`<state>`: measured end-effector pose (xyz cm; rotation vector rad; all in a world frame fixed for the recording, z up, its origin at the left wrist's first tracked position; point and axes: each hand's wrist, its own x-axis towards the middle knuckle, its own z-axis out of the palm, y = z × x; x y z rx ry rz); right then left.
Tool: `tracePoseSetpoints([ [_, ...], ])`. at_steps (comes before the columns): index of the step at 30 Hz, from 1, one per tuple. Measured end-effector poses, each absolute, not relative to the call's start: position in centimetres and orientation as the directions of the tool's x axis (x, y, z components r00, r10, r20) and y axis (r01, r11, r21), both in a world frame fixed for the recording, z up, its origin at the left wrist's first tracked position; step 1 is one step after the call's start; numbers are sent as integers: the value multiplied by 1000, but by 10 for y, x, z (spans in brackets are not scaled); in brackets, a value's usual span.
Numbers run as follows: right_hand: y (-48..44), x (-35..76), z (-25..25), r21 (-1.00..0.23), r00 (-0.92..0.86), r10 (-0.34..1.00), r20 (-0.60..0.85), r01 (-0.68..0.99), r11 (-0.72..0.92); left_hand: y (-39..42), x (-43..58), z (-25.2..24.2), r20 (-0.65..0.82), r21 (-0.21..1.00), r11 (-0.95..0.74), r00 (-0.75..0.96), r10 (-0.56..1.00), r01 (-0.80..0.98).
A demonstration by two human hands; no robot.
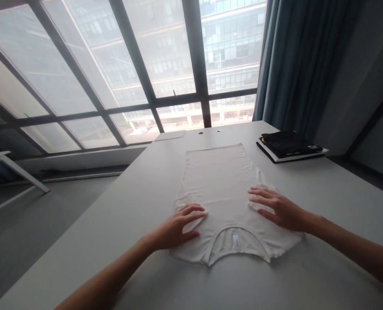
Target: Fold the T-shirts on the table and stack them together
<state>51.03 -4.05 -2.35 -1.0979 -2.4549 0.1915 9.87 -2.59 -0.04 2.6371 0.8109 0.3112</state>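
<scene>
A white T-shirt (223, 185) lies spread on the table, its neckline toward me and its hem toward the window. Inside the collar a small label (236, 241) shows. My left hand (185, 224) rests on the shirt near the left sleeve, fingers stretched out and apart. On the opposite side, my right hand (277, 207) lies over the right sleeve area with its fingers spread. Neither hand grips the cloth. Light creases run across the fabric, and the side edges are bunched a little beside both hands.
The shirt lies on a white table (120, 224). At the back right sits a stack of folded dark and white clothes (291, 145). A thin white sheet (170, 135) lies at the far left edge. Beyond are windows, a blue curtain (294, 64) and another table (20, 168).
</scene>
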Motion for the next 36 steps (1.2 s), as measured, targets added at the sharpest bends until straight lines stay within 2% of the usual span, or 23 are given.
tracePoseSetpoints([
  [4, -72, 524, -10, -376, -661, 702, 267, 599, 707, -49, 94, 7, 83, 439, -777, 841, 535, 451],
  [8, -98, 533, -9, -389, -708, 687, 163, 594, 704, -61, 90, 0, 70, 456, -792, 871, 487, 406],
  [11, -107, 536, -15, -373, -732, 670, 126, 590, 716, -66, 90, -2, 107, 381, -854, 900, 422, 355],
  [14, -108, 535, -25, -321, -747, 640, 179, 570, 756, -69, 93, -1, 129, 275, -905, 920, 370, 325],
  [17, -107, 533, -31, -257, -769, 591, 243, 537, 804, -73, 95, 0, 154, 236, -919, 922, 355, 315],
  [20, -106, 533, -31, -289, -762, 588, 271, 518, 805, -75, 95, 1, 201, 290, -896, 894, 399, 335],
  [25, -97, 534, -17, -485, -656, 709, 257, 547, 682, -68, 95, 9, 243, 446, -792, 795, 556, 418],
  [30, -56, 531, 10, -598, -485, 858, 172, 641, 482, -21, 97, 29, 128, 517, -581, 614, 779, 629],
  [36, 27, 522, 14, -600, -458, 884, 95, 682, 418, 59, 108, 31, -5, 546, -484, 580, 814, 683],
])
